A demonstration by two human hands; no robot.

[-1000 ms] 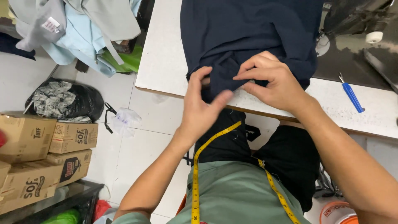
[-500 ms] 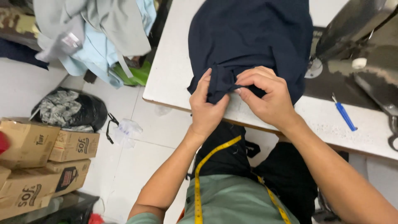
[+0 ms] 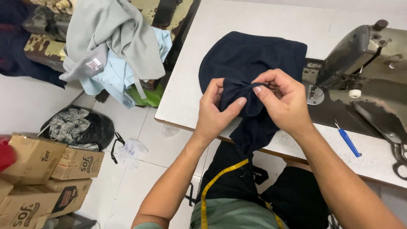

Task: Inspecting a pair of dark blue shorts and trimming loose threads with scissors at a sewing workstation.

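Cloth (image 3: 250, 55): gathered part hidden inside left hand (image 3: 214, 112) and right hand (image 3: 284, 101); lower end drops behind worktop (image 3: 190, 85) near edge. Right fingertips buried in folds. Sewing machine (image 3: 352, 55) cut by right picture edge; needle area too small to tell. Scissors (image 3: 392, 135) at right edge, handles partly out of picture. Boxes (image 3: 38, 169) cut at left and bottom. Red object (image 3: 5, 154) at left edge, cannot tell what. Tape measure (image 3: 212, 191) runs out at bottom.

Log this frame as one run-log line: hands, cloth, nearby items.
left hand: pinching dark navy cloth | right hand: pinching same fold | cloth: partly on white table | nearby: sewing machine, blue tool
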